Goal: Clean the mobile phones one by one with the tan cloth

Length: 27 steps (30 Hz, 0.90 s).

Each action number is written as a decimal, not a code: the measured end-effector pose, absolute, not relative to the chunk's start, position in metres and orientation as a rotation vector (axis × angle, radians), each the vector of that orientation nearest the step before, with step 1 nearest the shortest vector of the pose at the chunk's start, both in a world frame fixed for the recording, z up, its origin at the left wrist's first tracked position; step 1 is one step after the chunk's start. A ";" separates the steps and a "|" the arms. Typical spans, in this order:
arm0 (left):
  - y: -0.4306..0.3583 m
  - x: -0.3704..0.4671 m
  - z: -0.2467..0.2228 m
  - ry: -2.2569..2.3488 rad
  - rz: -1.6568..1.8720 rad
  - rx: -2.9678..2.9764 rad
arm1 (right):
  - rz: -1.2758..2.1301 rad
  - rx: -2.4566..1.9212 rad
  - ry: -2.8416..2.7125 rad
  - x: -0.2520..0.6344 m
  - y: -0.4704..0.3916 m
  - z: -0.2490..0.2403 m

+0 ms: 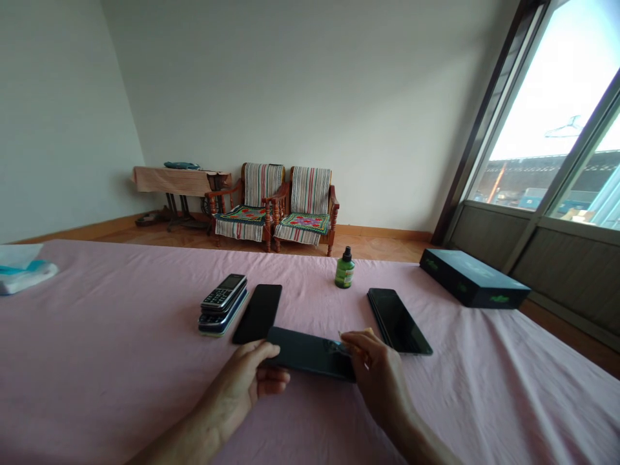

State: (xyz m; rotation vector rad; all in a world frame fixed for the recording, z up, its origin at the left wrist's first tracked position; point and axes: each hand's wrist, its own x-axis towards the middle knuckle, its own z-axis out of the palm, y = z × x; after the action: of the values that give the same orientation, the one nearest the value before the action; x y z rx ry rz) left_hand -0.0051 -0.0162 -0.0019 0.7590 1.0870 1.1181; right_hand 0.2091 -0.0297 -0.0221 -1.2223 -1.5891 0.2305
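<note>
A dark, flat phone [310,352] is held above the pink cloth, its long side running left to right. My left hand [259,371] grips its left end, thumb on top and fingers beneath. At the right end my right hand [371,355] is closed, fingertips pinched on something small and pale at the phone's surface, too small to name. Behind my left hand lies a black phone [259,311]. Left of it is a stack of keypad phones [223,302]. Another black phone [400,323] lies beyond my right hand, to the right.
A green bottle with a black cap [345,271] stands at the cloth's [121,310] far side. At the right is a black box [472,278]; at the far left, a tissue pack [26,276]. Two wooden chairs [303,219] and a small table [174,181] stand by the wall.
</note>
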 end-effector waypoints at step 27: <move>-0.051 0.007 -0.014 1.076 0.899 2.008 | 0.086 -1.057 -2.089 0.201 -0.029 -0.034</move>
State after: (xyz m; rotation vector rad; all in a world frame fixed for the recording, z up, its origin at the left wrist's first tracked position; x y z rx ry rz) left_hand 0.0070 -0.0514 -0.0143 2.0076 1.0762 0.8988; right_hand 0.2007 -0.0294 -0.0340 -1.0568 -2.0886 0.0856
